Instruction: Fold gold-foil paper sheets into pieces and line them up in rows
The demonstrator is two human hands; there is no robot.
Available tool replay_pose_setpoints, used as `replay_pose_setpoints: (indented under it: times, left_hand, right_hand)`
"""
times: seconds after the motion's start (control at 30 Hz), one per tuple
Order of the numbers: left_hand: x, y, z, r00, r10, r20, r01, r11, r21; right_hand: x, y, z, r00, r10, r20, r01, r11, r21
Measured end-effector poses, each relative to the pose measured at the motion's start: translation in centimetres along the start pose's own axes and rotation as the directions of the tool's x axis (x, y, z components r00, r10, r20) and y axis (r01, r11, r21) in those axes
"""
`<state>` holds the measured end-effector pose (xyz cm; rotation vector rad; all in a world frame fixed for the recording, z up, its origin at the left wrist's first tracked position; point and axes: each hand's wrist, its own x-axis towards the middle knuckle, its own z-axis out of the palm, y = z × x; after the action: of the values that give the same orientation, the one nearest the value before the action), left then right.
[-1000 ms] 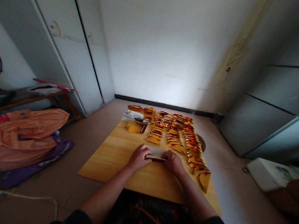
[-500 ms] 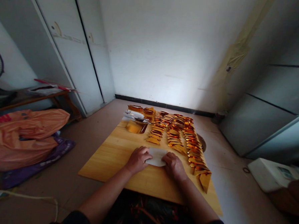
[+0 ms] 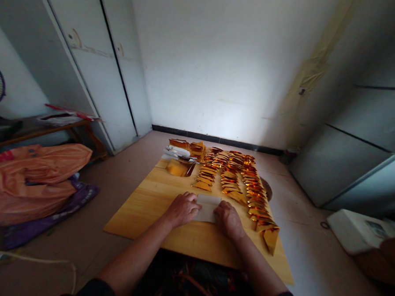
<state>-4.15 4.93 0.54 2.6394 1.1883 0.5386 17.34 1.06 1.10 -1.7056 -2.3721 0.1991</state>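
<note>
Head view: two hands flank a pale paper sheet

Just below the centre of the frame, the left hand point(image 3: 183, 209) and the right hand point(image 3: 228, 218) rest at opposite side edges of the paper sheet point(image 3: 208, 208), which lies on the wooden board point(image 3: 141, 211). Both forearms reach up from the bottom edge, slanting inward, knuckles upward. The fingers are curled and drawn close together (whether they pinch the paper or only press on it, I cannot tell).

Rows of folded gold foil papers point(image 3: 231, 176) run along the board's far and right parts, with a flat gold sheet point(image 3: 179, 168) left of them. At the left of the frame, an orange plastic bag point(image 3: 51, 167) slumps over a purple bag point(image 3: 48, 222); their contents are hidden. A white box point(image 3: 352, 229) sits at lower right, its inside out of sight.

A second ago the sheet was bent up, dark beneath its near edge; now it lies flatter, that edge nearly straight.
</note>
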Motion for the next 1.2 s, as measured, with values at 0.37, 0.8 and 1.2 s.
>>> replay_pose_setpoints:
  times: [0.37,0.8,1.2]
  left_hand:
    - [0.4,1.8,2.4,0.988,-0.052,-0.143,0.065,0.994,0.088]
    - [0.2,1.4,3.3,0.986,0.084,-0.144,-0.084,0.996,0.011]
    - [0.2,0.9,3.6,0.975,0.083,-0.204,-0.098,0.993,-0.067]
  right_hand:
    - [0.2,-0.1,1.0,0.992,0.082,-0.097,-0.077,0.996,0.055]
    - [1.7,0.5,0.5,0.95,0.041,-0.31,0.001,0.991,0.134]
    - [3.0,-0.2,0.3,0.979,0.108,-0.174,-0.104,0.994,0.03]
